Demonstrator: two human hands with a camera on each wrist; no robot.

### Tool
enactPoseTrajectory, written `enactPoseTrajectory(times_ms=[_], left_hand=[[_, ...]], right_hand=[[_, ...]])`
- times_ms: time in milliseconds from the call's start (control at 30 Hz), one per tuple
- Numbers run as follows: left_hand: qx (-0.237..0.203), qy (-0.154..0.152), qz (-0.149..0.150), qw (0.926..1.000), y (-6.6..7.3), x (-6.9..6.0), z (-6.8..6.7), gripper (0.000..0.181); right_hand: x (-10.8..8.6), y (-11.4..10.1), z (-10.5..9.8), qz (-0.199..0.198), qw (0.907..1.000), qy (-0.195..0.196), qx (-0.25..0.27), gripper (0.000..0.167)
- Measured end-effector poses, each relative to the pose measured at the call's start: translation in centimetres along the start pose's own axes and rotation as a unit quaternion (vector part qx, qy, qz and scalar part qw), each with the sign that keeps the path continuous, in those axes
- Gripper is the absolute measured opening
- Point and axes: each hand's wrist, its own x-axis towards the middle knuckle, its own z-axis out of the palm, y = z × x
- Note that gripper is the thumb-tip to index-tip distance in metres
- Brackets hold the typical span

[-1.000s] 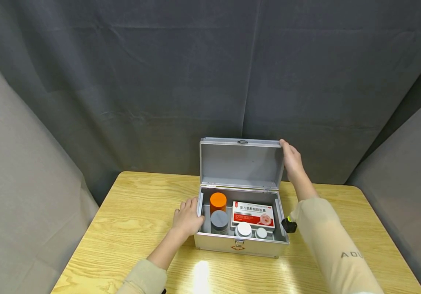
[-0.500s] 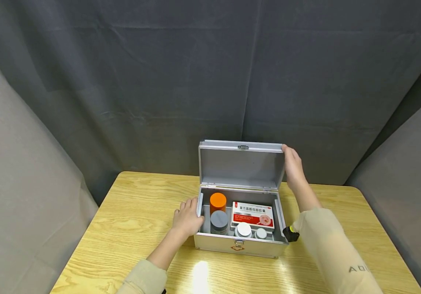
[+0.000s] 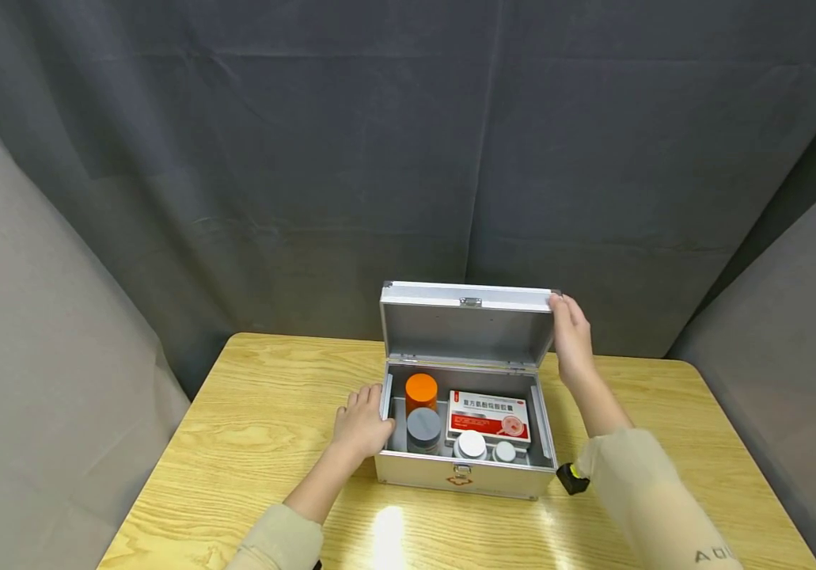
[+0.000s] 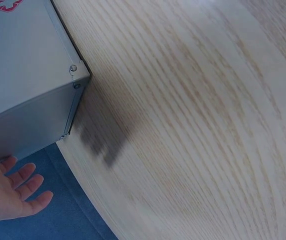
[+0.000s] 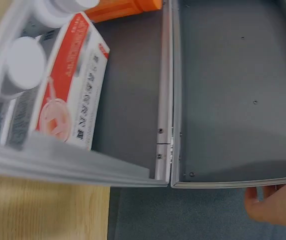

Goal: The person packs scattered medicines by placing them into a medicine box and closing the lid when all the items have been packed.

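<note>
A silver metal medicine box (image 3: 418,470) stands on the table with its lid (image 3: 468,331) raised and leaning forward. My left hand (image 3: 362,423) holds its left side, thumb hooked over the rim; in the left wrist view the other fingers (image 4: 29,188) are loosely bent outside the wall. With my right hand (image 3: 573,340) I grip the lid's upper right corner. Inside are an orange-capped bottle (image 3: 421,390), a grey-lidded jar (image 3: 423,427), a red-and-white medicine carton (image 3: 489,417) and two white-capped bottles, one larger (image 3: 471,445), one smaller (image 3: 503,451). The right hand's fingers are partly hidden behind the lid.
The wooden table (image 3: 251,443) extends on both sides of the box. A dark grey curtain (image 3: 308,174) hangs behind its far edge, and lighter cloth panels (image 3: 37,317) stand at left and right. The box's front carries a latch (image 3: 461,469).
My right hand has swung the lid forward and down a little, so its top edge sits lower and shows more of its outer rim. The left hand and the contents have stayed put.
</note>
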Motion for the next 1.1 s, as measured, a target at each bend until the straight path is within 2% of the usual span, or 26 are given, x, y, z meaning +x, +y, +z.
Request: enactPoseTrajectory(times_ms=[133,267,400,533,633,800,967,1100], left_hand=[[0.001,0.000,0.002,1.0000,-0.1,0.0,0.0,0.064],[-0.002,-0.006,-0.002,1.0000,-0.1,0.1,-0.1,0.065],[-0.004,-0.007,-0.004,1.0000,-0.2,0.2,-0.1,0.065],[-0.006,-0.007,-0.004,1.0000,-0.2,0.1,-0.1,0.065],[-0.010,-0.006,-0.007,0.9999,-0.3,0.1,-0.1,0.066],[-0.029,-0.004,-0.013,0.9995,-0.4,0.0,-0.1,0.066],[-0.053,0.014,-0.008,0.9985,-0.6,-0.1,-0.1,0.064],[-0.076,0.029,-0.010,0.9966,-0.8,-0.2,-0.2,0.061]], right_hand=[[-0.6,0.5,0.0,-0.018,0.9996,0.019,-0.006,0.052],[-1.3,1.1,-0.1,-0.054,0.9980,0.029,-0.015,0.049],[-2.6,1.3,0.0,-0.129,0.9902,0.055,-0.006,0.041],[-4.4,1.0,0.4,-0.233,0.9697,0.068,0.028,0.032],[-5.1,1.3,0.5,-0.288,0.9543,0.062,0.051,0.030],[-5.9,2.2,0.7,-0.342,0.9354,0.061,0.069,0.030],[-6.3,3.0,0.9,-0.391,0.9138,0.045,0.099,0.034],[-6.6,3.7,1.0,-0.421,0.9011,0.046,0.092,0.035]])
